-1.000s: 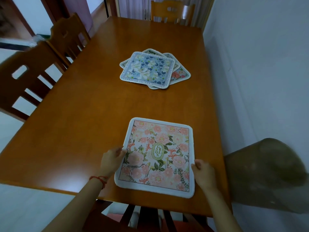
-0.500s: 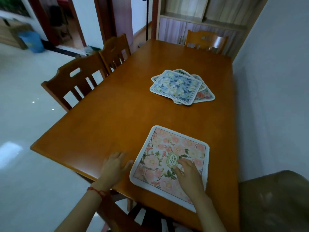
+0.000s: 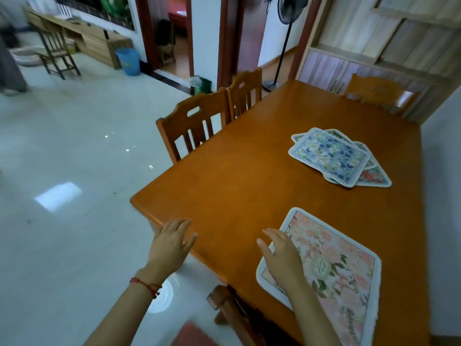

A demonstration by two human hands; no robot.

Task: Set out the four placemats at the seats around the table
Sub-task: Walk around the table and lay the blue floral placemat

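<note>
A pink floral placemat (image 3: 334, 265) lies flat at the near end of the wooden table (image 3: 237, 181). My right hand (image 3: 282, 258) hovers over its left edge, fingers spread, holding nothing. My left hand (image 3: 172, 243) is open at the table's near left corner, fingertips on the edge. A loose stack of placemats lies farther up the table toward the right, with a blue floral placemat (image 3: 329, 156) on top and a pink one (image 3: 374, 177) showing beneath it.
Two wooden chairs (image 3: 197, 121) stand along the table's left side, one (image 3: 379, 93) at the far end, and a chair back (image 3: 232, 310) sits below the near edge. A wall runs along the right. Open tiled floor lies to the left.
The view swung left. My right hand slid off the pink placemat's middle to its left edge, and my left hand moved left to the table corner.
</note>
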